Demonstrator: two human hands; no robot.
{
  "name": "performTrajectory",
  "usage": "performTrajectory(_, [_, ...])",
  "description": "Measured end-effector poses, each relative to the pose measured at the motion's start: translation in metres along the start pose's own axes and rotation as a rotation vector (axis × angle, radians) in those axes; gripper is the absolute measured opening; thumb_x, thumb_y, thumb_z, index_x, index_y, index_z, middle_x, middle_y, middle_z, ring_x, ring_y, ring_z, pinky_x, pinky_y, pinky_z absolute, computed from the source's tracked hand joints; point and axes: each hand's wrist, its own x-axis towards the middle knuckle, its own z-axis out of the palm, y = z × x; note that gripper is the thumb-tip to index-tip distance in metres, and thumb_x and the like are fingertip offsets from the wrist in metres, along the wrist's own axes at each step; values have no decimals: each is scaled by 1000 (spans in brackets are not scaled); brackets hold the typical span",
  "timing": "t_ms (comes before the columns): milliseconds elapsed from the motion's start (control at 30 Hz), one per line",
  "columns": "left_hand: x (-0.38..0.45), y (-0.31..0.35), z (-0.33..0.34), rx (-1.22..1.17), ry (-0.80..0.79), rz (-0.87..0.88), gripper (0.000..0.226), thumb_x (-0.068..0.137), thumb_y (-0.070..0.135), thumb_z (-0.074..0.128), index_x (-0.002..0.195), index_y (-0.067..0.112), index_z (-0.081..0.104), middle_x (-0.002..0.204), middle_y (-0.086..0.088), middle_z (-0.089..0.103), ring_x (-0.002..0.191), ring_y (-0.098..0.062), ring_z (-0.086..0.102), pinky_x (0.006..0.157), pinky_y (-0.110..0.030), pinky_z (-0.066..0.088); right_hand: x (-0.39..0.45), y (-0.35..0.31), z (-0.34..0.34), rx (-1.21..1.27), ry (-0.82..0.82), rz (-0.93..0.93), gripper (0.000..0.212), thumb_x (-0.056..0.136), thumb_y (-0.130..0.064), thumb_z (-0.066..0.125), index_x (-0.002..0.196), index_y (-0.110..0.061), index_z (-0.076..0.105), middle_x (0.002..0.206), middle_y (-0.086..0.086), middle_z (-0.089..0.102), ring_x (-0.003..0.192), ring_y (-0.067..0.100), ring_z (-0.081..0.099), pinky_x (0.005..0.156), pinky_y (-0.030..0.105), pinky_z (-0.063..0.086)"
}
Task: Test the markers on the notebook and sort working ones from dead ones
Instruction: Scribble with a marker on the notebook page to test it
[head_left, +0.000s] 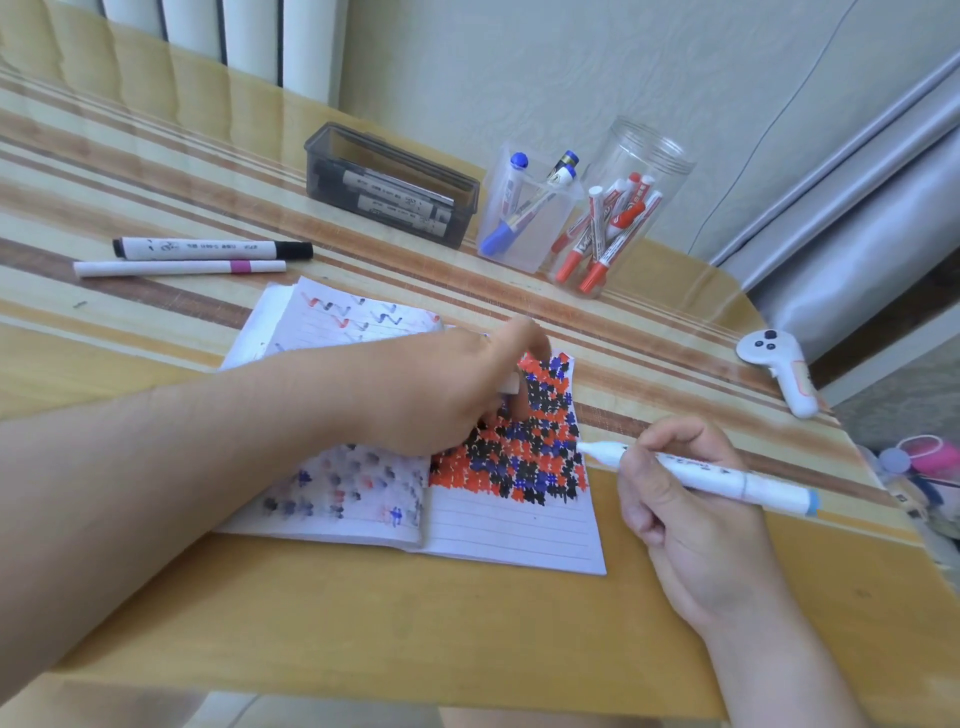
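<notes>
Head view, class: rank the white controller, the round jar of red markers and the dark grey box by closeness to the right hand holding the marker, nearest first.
From the right hand:
1. White controller, at the table's right edge.
2. Round jar of red markers, farther back, mid-table.
3. Dark grey box, far back and to the left.

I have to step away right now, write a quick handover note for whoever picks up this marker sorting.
Right hand holds an uncapped white marker, tip at the notebook page edge. Left hand presses the notebook, seemingly holding a cap.
Sorted: blue markers in square cup, red in round jar, black in grey box.
Left: judge this marker; black marker and pink-banded pen lie loose.
</notes>
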Motion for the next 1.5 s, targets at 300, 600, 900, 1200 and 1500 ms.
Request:
performTrajectory(300, [3, -1, -6, -3, -13, 0, 16, 97, 33, 68, 108, 34, 56, 103, 15, 71, 95, 0, 62, 87, -30, 51, 2, -7, -3, 216, -80, 97, 66, 58, -58, 79, 102, -9, 79, 84, 22, 70, 59, 24, 49, 49, 27, 39])
performTrajectory(600, [4, 0, -2, 68, -7, 46, 15, 98, 36, 67, 110, 36, 58, 86, 23, 59, 79, 9, 53, 67, -11, 36, 3, -4, -2, 136, -111, 120, 66, 64, -64, 74, 103, -11, 79, 85, 24, 71, 60, 21, 49, 51, 26, 40])
performTrajectory(900, [2, 3, -3, 39, 26, 70, 15, 97, 33, 69, 107, 34, 58, 79, 24, 59, 77, 14, 54, 61, -11, 35, 3, -3, -2, 123, -53, 105, 19, 82, -30, 57, 92, -18, 69, 81, 25, 69, 56, 22, 50, 49, 28, 39])
performTrajectory(1200, [-2, 8, -4, 126, 121, 148, 32, 90, 48, 73, 96, 29, 47, 61, 10, 53, 66, 2, 53, 53, -19, 31, -4, 4, 6, -207, 82, -51, 22, 83, -49, 79, 96, -31, 80, 73, 10, 72, 55, 15, 53, 50, 25, 43])
performTrajectory(1500, [1, 14, 4, 173, 150, 205, 47, 67, 75, 77, 89, 37, 59, 54, 12, 47, 55, 1, 49, 52, -15, 31, -11, 15, 16, -939, -83, -448, 15, 99, -42, 54, 111, -33, 57, 73, -12, 53, 57, 3, 44, 53, 11, 29])
